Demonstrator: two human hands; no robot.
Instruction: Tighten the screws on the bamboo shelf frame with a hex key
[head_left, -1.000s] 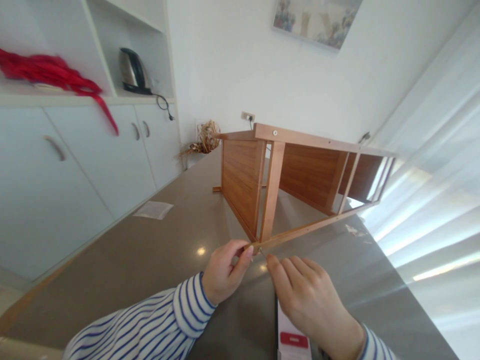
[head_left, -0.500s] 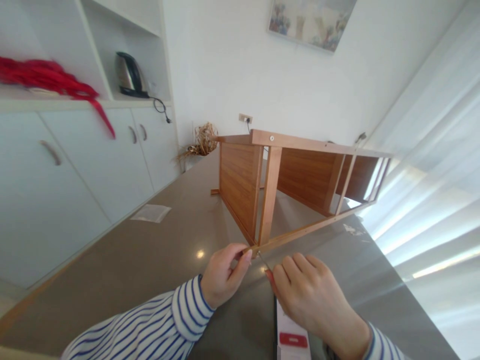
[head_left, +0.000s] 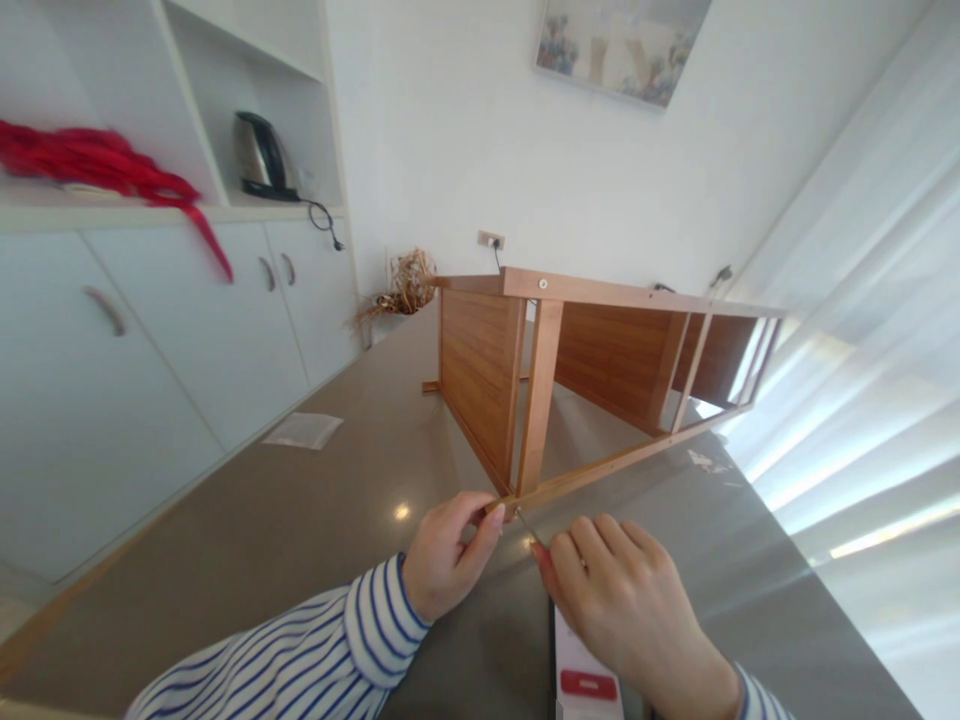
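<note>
A brown wooden shelf frame (head_left: pixel 536 400) with slatted panels lies on its side on the table. My left hand (head_left: pixel 454 555) pinches the near end of its lower rail (head_left: pixel 592 470) between thumb and fingers. My right hand (head_left: pixel 626 595) is closed around a thin metal driver (head_left: pixel 529 527). The driver's tip meets a bolt head (head_left: pixel 517 511) in the rail, just right of my left thumb. My right fist hides the driver's handle, so I cannot tell whether it is a hex key or a screwdriver.
A phone (head_left: pixel 589 685) lies under my right wrist on the grey table (head_left: pixel 360 500). A clear plastic bag (head_left: pixel 304 430) lies to the left. Small scraps (head_left: pixel 709 460) are near the right edge. Behind stand white cabinets (head_left: pixel 172 320) with a kettle (head_left: pixel 262 155); a curtain (head_left: pixel 847 400) hangs right.
My right hand has shifted and rolled very slightly, its driver still at the bolt. My left hand keeps its pinch on the rail. The view has tilted a touch.
</note>
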